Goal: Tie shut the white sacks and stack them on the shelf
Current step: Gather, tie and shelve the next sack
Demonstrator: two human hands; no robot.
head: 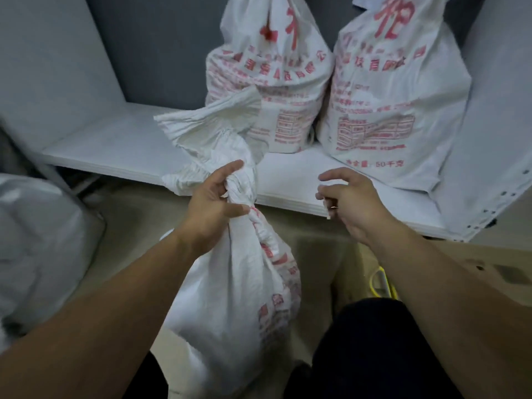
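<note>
left hand (pixel 211 204) grips the twisted neck of a red-printed white woven sack (pixel 230 289), right hand (pixel 352 204) beside it apparently pinching a short white tie (pixel 328 213); any slack could unwind the twist.

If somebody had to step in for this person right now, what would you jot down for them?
Left hand: grips the twisted neck of the floor sack.
Right hand: off that sack, pinching what looks like a short white strip, perhaps a tie.
On the shelf: a left sack and a right sack stand side by side, their tops out of view.
Done: two sacks shelved, third neck twisted.
Left: tie that neck, then lift the sack onto the shelf.
</note>
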